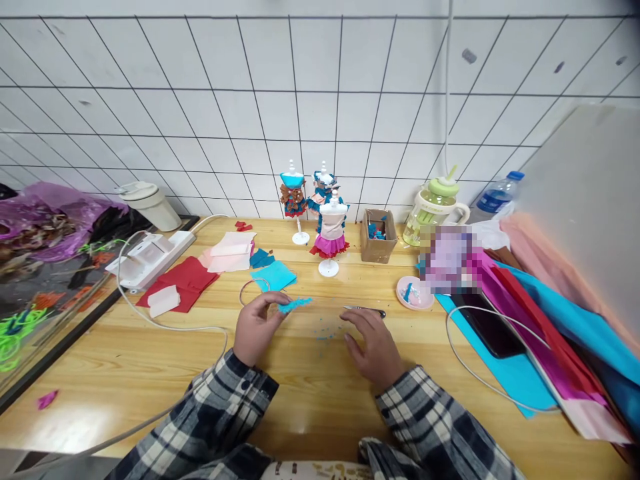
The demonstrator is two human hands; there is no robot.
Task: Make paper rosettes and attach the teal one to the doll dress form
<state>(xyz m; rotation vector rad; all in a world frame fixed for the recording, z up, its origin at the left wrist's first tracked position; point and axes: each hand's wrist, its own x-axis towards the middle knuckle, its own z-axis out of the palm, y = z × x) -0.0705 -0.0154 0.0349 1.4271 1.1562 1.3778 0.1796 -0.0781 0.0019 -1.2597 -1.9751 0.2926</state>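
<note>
A person in plaid sleeves sits at a wooden table before a white tiled wall. The left hand pinches a frilly bright blue strip between thumb and fingers. The right hand hovers low, thumb and fingers parted, near a slim tool with a dark handle. Tiny blue bits lie between the hands. Behind them stand three small dressed doll forms and a cardboard box. On the left are a red sheet and a white power strip; on the right, a pink dish, a dark phone and layered coloured sheets.
</note>
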